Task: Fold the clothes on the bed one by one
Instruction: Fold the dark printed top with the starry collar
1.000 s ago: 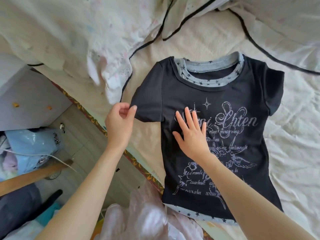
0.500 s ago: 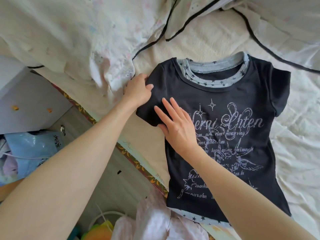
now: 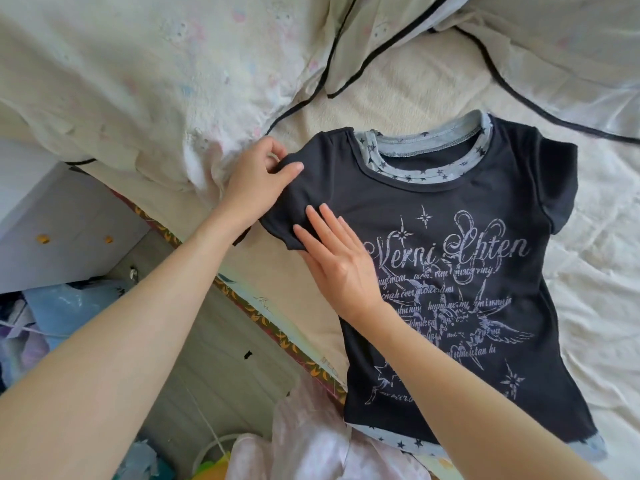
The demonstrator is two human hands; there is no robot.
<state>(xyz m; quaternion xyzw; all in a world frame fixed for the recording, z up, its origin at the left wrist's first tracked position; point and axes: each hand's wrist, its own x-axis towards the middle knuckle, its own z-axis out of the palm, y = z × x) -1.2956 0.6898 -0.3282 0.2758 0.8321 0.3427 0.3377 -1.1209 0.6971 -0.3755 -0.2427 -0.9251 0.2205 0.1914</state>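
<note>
A black T-shirt with pale blue lettering and a star-printed collar lies face up on the cream bed sheet. My left hand pinches its left sleeve near the shoulder and has it folded in over the chest. My right hand lies flat with straight fingers on the shirt just below that sleeve, pressing the fabric down. The shirt's right sleeve spreads out flat on the far side.
A cream quilt with black piping is bunched along the top and left. The bed's edge with patterned trim runs diagonally, with the floor and white drawers beyond. Pale pink clothing lies at the bottom.
My left hand carried the sleeve up and inward across the shirt. My right hand slid up and left from the print toward the sleeve fold.
</note>
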